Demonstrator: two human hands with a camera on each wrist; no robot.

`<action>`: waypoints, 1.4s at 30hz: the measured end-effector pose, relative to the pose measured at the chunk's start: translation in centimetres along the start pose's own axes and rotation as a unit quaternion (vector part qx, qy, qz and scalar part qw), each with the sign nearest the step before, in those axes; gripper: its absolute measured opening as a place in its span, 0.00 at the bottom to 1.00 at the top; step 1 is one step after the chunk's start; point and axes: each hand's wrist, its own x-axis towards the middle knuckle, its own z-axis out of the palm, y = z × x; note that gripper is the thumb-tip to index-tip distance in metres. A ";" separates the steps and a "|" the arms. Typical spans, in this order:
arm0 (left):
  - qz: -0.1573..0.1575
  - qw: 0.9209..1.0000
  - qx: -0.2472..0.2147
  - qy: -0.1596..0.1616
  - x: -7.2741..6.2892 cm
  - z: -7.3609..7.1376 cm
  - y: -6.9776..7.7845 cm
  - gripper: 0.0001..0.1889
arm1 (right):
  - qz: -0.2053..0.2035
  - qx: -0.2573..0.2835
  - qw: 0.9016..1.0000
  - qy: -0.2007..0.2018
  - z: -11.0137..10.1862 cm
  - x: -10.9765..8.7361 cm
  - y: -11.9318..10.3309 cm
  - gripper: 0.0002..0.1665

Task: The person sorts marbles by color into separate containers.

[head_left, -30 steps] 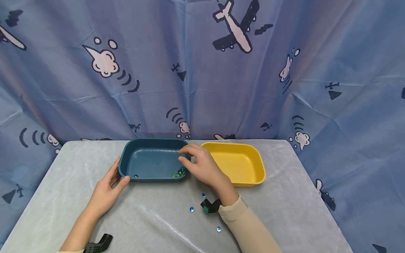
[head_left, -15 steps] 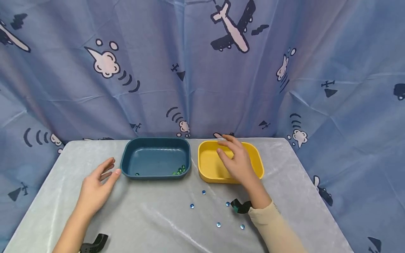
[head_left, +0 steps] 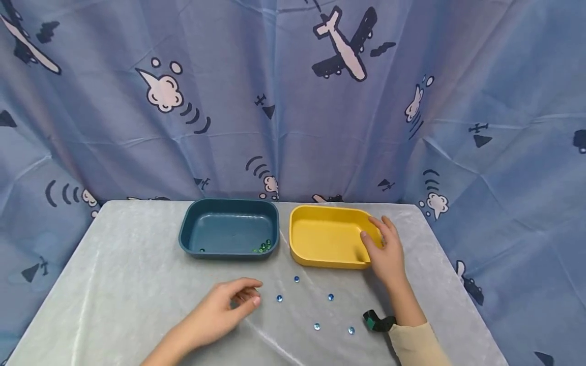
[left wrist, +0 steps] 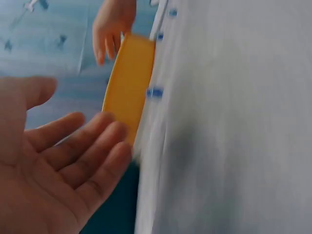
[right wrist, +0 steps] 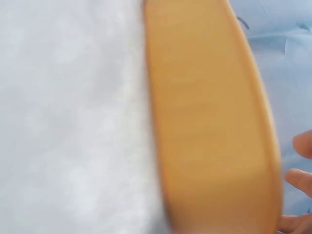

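In the head view my left hand (head_left: 224, 311) hovers over the near part of the table, left of several small blue gems (head_left: 280, 298). Its fingers are loosely bent with nothing in them; the left wrist view shows the bare palm (left wrist: 53, 170). My right hand (head_left: 388, 254) is at the right end of a yellow tray (head_left: 329, 264), thumb over the inside and fingers near the rim. Whether it touches the rim cannot be told. The right wrist view is blurred, with fingertips (right wrist: 301, 181) past the tray's edge. No gem shows inside the yellow tray.
Left of the yellow tray stands a dark teal tray (head_left: 229, 255), with green gems (head_left: 263, 247) in its front right corner and one more at front left. A grey cloth covers the table (head_left: 137, 264). A blue patterned curtain (head_left: 293, 101) hangs behind.
My left hand has left the teal tray's left end and moved right and nearer. My right hand has gone from the teal tray's right end across to the yellow tray's right end.
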 end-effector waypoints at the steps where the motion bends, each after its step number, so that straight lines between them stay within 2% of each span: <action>1: -0.004 1.000 0.000 -0.027 0.3 0.6 0.2 0.20 | 0.004 0.013 1.000 -0.004 0.0 -0.1 0.4 0.31; 3: -0.008 0.998 0.012 -0.057 1.0 1.5 0.4 0.22 | 0.008 0.028 1.000 -0.013 -0.1 -0.2 1.2 0.32; 6: -0.009 0.997 0.040 -0.063 1.9 2.6 0.3 0.23 | 0.016 0.026 0.999 -0.028 0.0 -0.5 2.3 0.34; 11: 0.001 0.997 0.063 -0.034 3.5 4.2 -0.6 0.20 | 0.018 0.017 0.999 -0.042 0.3 -0.7 3.6 0.35; 16: 0.017 0.998 0.062 0.000 4.6 5.2 -1.6 0.16 | 0.025 0.018 0.998 -0.047 0.6 -1.2 4.4 0.37; 22: 0.026 0.998 0.049 0.006 4.8 5.6 -2.4 0.17 | 0.033 0.018 0.998 -0.046 0.8 -1.4 5.1 0.39; 29: 0.048 0.998 0.044 -0.012 4.9 5.5 -3.5 0.16 | 0.022 0.031 0.998 -0.042 0.9 -1.3 5.3 0.39; 42: 0.091 0.991 0.096 0.002 4.8 6.0 -4.5 0.10 | 0.019 0.033 0.998 -0.043 1.0 -1.4 5.7 0.39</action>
